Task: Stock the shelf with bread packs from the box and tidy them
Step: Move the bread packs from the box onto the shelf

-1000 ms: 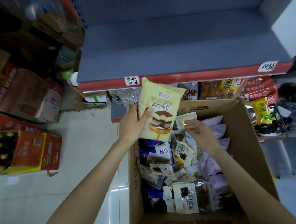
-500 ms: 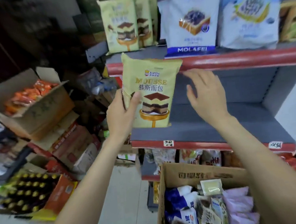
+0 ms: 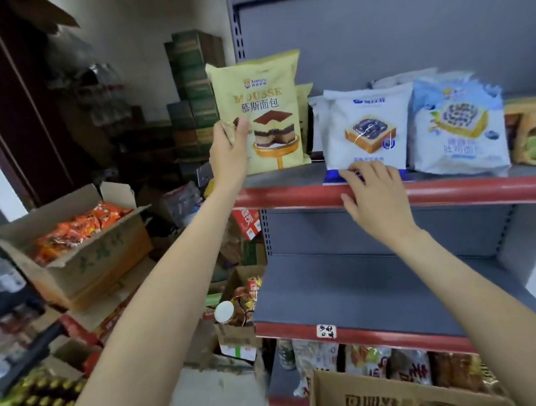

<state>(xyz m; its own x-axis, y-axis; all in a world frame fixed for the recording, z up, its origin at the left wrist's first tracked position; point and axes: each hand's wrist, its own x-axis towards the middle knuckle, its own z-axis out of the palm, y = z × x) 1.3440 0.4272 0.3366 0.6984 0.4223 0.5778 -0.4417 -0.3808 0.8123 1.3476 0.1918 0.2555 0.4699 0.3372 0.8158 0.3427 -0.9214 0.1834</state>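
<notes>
Two grey shelves with red front edges fill the right side; the upper shelf (image 3: 457, 188) carries bread packs, the one below it is bare. At the bottom stands the cardboard box (image 3: 393, 398). On the upper shelf's left end stands a yellow mousse bread pack (image 3: 264, 114), upright, its left edge pinched by the left hand (image 3: 228, 154). Beside it stands a white toast pack (image 3: 368, 129). The right hand (image 3: 375, 198) rests its relaxed fingers on the shelf edge, touching that pack's base.
</notes>
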